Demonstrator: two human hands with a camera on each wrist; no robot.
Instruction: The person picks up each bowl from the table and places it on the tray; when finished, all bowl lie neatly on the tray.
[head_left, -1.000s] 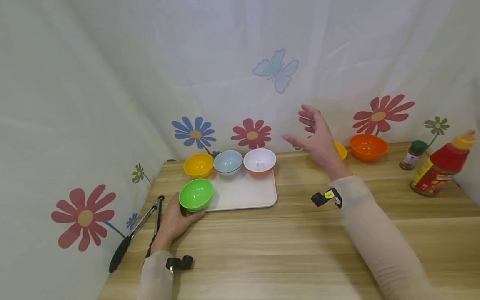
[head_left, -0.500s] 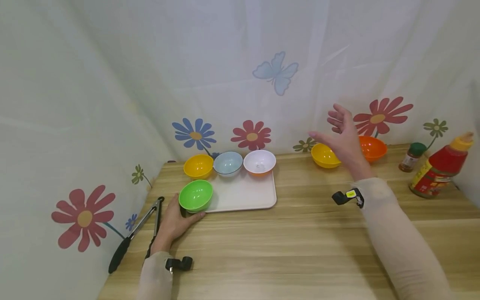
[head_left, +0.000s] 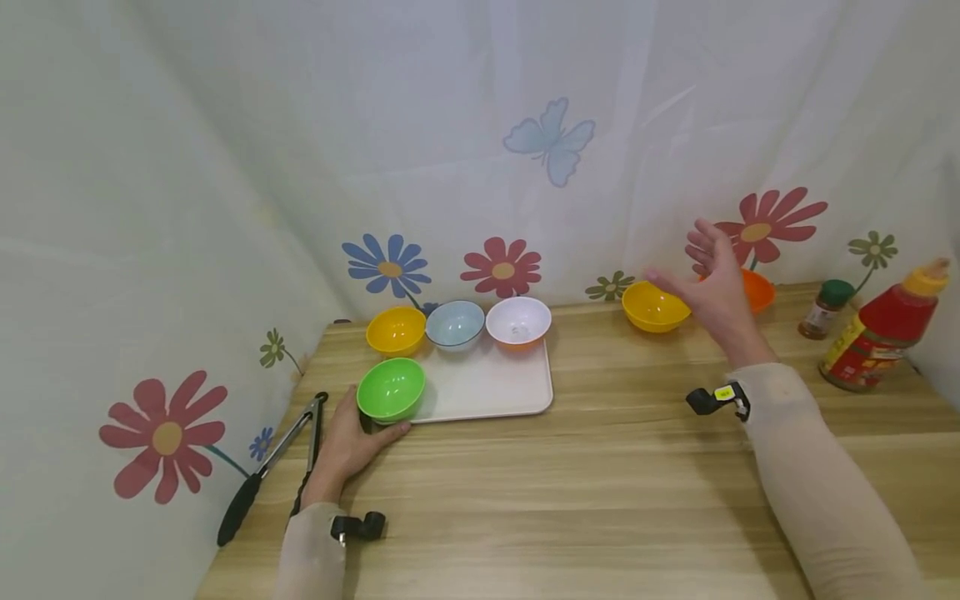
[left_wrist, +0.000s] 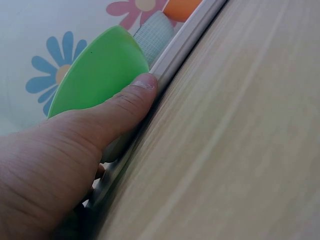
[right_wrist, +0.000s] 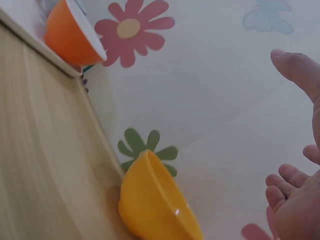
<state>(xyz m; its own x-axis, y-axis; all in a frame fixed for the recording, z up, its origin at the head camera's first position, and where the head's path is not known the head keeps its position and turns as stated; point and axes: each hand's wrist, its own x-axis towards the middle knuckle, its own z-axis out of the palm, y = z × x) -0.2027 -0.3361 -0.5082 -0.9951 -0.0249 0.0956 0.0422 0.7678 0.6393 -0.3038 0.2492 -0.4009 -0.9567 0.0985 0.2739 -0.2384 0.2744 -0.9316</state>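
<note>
At the near left corner of the white tray (head_left: 487, 396), my left hand (head_left: 348, 446) grips the tray, its thumb along the front edge. Just above that thumb sits a green bowl (head_left: 392, 389), whose side the left wrist view shows close to the hand. Part of the fingers is hidden behind the tray and bowl. My right hand (head_left: 720, 287) is raised with fingers spread and holds nothing. It hovers between a yellow bowl (head_left: 651, 308) and an orange bowl (head_left: 759, 292), partly covering the orange one in the head view.
Another yellow bowl (head_left: 396, 332), a pale blue bowl (head_left: 455, 327) and a white-lined orange bowl (head_left: 519, 323) line the tray's back. Black-handled tongs (head_left: 247, 496) lie left. A green-capped jar (head_left: 823, 310) and red sauce bottle (head_left: 881, 333) stand right, before a flowered curtain (head_left: 450, 125).
My right hand has moved right, away from the tray side, past the yellow bowl to the front of the orange bowl. The left hand and the tray have stayed put.
</note>
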